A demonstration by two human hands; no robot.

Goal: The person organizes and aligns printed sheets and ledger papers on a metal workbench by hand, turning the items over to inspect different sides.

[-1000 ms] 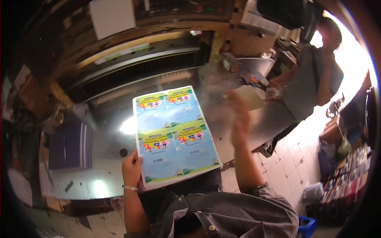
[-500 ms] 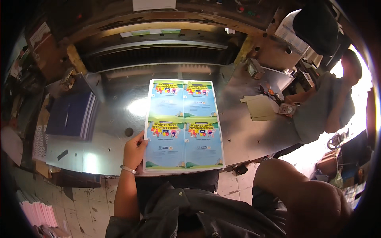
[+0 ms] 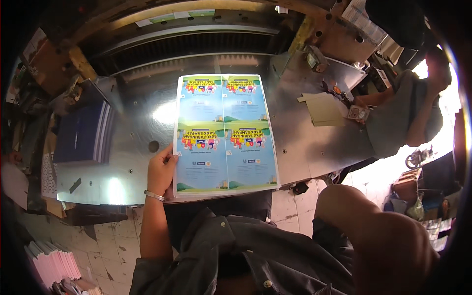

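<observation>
A stack of printed sheets (image 3: 226,115) lies on the metal table, each top panel mostly blue with green hills and colourful small figures. Its print appears upside down to me. My left hand (image 3: 161,169) grips the stack's left edge near the lower corner, thumb on top; the fingers underneath are partly hidden. A silvery band circles that wrist. At the lower right my bare right arm is bent, and its hand lies outside the picture.
Behind the sheets runs the dark slot of a machine (image 3: 182,42). Dark blue boards or books (image 3: 78,132) are piled on the left. At the right lie cream cards (image 3: 322,110), beside another person (image 3: 408,115). Pink-edged papers (image 3: 54,263) stand low at the left.
My view has tilted, so the table, sheets and left hand all appear higher in the picture. The left hand still holds the same edge of the stack.
</observation>
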